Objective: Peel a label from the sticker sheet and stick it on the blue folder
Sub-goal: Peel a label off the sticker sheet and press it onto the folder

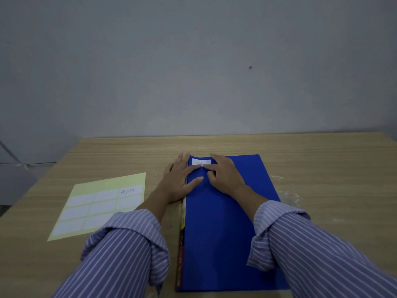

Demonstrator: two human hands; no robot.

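Two striped sleeves [120, 250], two hands on one blue folder [223, 233], one label [201, 162]

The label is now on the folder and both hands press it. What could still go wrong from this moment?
1. The right hand presses the label with a fingertip only, so an edge might stay loose or trap a wrinkle.
2. The left hand lies half on the blue folder and half on the table; the folder could slide while being rubbed.
3. A sleeve near the sticker sheet could drag it.
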